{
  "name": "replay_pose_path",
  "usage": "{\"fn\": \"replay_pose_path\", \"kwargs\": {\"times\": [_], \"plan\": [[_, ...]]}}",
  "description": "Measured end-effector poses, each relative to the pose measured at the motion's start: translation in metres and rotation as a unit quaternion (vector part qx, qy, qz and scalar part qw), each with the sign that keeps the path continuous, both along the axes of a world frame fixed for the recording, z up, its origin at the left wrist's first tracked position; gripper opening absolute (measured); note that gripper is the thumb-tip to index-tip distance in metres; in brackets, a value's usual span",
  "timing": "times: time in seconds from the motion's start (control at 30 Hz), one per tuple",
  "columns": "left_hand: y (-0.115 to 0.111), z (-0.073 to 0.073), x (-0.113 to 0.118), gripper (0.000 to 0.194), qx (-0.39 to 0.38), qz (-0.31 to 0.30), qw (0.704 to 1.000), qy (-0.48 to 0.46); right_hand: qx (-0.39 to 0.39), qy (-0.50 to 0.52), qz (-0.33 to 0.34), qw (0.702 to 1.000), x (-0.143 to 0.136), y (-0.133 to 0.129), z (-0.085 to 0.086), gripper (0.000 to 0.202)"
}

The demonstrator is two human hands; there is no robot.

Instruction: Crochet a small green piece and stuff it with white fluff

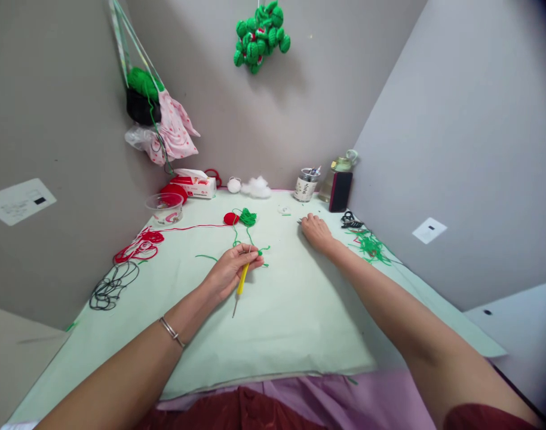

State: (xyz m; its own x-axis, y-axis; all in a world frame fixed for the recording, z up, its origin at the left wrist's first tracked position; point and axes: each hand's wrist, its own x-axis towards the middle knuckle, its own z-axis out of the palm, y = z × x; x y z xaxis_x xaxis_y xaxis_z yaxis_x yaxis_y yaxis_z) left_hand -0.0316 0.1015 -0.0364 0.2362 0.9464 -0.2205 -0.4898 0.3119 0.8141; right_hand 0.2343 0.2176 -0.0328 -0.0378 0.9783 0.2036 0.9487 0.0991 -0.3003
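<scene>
Think of the bench (300,322) as a clock, with 12 o'clock at the back wall (201,89). Black string (115,285) lies in loops at 9 o'clock. Red yarn (141,243) is heaped at 10. A red ball (230,219) and a green bundle (248,217) sit side by side at 11.

Near the middle, the left hand (230,267) pinches a small green piece (260,253) between thumb and fingers. It holds a hook with a yellow handle (243,279) too, and the low end points just past 6. Those fingers cover part of the green piece, so I can't make out its shape.

The right hand (316,232) is down at 1 o'clock, fingers curled. A tiny dark tip (299,222) pokes out on its 10 o'clock side. I can't tell if the fingers pinch it, or what it is.

To me, this looks like a stop in the yarn work, with one hand minding the piece. The next move calls for a neat pinch on the right and a still left hand.

Green snips (371,246) lie past 2. The right sleeve (483,417) is cut off at 4.
</scene>
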Motion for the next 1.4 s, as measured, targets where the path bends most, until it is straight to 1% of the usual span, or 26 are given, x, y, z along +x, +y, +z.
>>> {"fn": "replay_pose_path", "kwargs": {"times": [0.13, 0.23, 0.3, 0.33, 0.37, 0.43, 0.5, 0.6, 0.73, 0.83, 0.9, 1.0, 1.07, 1.17, 1.23, 1.27, 1.3, 1.33, 1.37, 1.4], "plan": [[0.000, 0.000, 0.000, 0.017, -0.002, 0.015, 1.000, -0.009, -0.023, 0.034, 0.024, 0.999, 0.001, -0.013, 0.005, 0.038], [0.000, -0.001, 0.000, 0.017, 0.001, 0.026, 1.000, -0.015, -0.067, 0.084, 0.070, 0.992, -0.005, -0.034, 0.011, 0.034], [-0.001, -0.001, 0.001, 0.017, 0.006, 0.030, 0.999, -0.019, -0.103, 0.127, 0.122, 0.979, -0.014, -0.054, 0.012, 0.033], [-0.001, -0.001, 0.001, 0.016, 0.008, 0.030, 0.999, -0.020, -0.120, 0.149, 0.150, 0.970, -0.019, -0.065, 0.012, 0.047], [-0.002, -0.001, 0.002, 0.016, 0.010, 0.030, 0.999, -0.020, -0.134, 0.171, 0.175, 0.960, -0.025, -0.076, 0.012, 0.053], [-0.003, -0.001, 0.003, 0.014, 0.015, 0.027, 0.999, -0.021, -0.152, 0.213, 0.216, 0.941, -0.036, -0.094, 0.011, 0.051], [-0.004, -0.001, 0.004, 0.013, 0.018, 0.025, 0.999, -0.021, -0.166, 0.252, 0.241, 0.922, -0.045, -0.106, 0.012, 0.051], [-0.005, 0.000, 0.005, 0.013, 0.019, 0.018, 0.999, -0.019, -0.183, 0.303, 0.253, 0.900, -0.054, -0.114, 0.015, 0.051], [-0.007, 0.000, 0.006, 0.014, 0.020, -0.001, 1.000, -0.015, -0.199, 0.351, 0.247, 0.881, -0.060, -0.115, 0.016, 0.048], [-0.009, 0.001, 0.006, 0.013, 0.022, -0.010, 1.000, -0.013, -0.199, 0.367, 0.233, 0.878, -0.064, -0.116, 0.015, 0.047], [-0.011, 0.001, 0.007, 0.013, 0.023, -0.013, 1.000, -0.013, -0.189, 0.367, 0.218, 0.884, -0.065, -0.117, 0.013, 0.045], [-0.012, 0.003, 0.008, 0.015, 0.016, -0.016, 1.000, -0.016, -0.160, 0.344, 0.193, 0.905, -0.063, -0.117, 0.011, 0.047], [-0.013, 0.004, 0.008, 0.017, 0.008, -0.011, 1.000, -0.021, -0.123, 0.314, 0.173, 0.925, -0.055, -0.116, 0.011, 0.047], [-0.013, 0.007, 0.007, 0.017, -0.008, 0.005, 0.999, -0.035, -0.030, 0.250, 0.126, 0.960, -0.038, -0.114, 0.011, 0.039], [-0.013, 0.009, 0.008, 0.017, -0.018, 0.019, 0.998, -0.050, 0.032, 0.205, 0.104, 0.973, -0.030, -0.118, 0.010, 0.035], [-0.015, 0.011, 0.009, 0.017, -0.021, 0.027, 0.998, -0.059, 0.057, 0.182, 0.108, 0.976, -0.029, -0.123, 0.010, 0.035], [-0.016, 0.012, 0.011, 0.017, -0.022, 0.035, 0.997, -0.069, 0.088, 0.152, 0.125, 0.976, -0.031, -0.129, 0.009, 0.036], [-0.019, 0.013, 0.013, 0.017, -0.022, 0.042, 0.996, -0.078, 0.163, 0.061, 0.179, 0.968, -0.035, -0.136, 0.008, 0.038], [-0.022, 0.015, 0.016, 0.016, -0.021, 0.047, 0.995, -0.086, 0.246, -0.019, 0.239, 0.939, -0.041, -0.143, 0.008, 0.038], [-0.026, 0.016, 0.019, 0.016, -0.021, 0.047, 0.994, -0.091, 0.320, -0.078, 0.303, 0.894, -0.048, -0.150, 0.007, 0.037]]}}
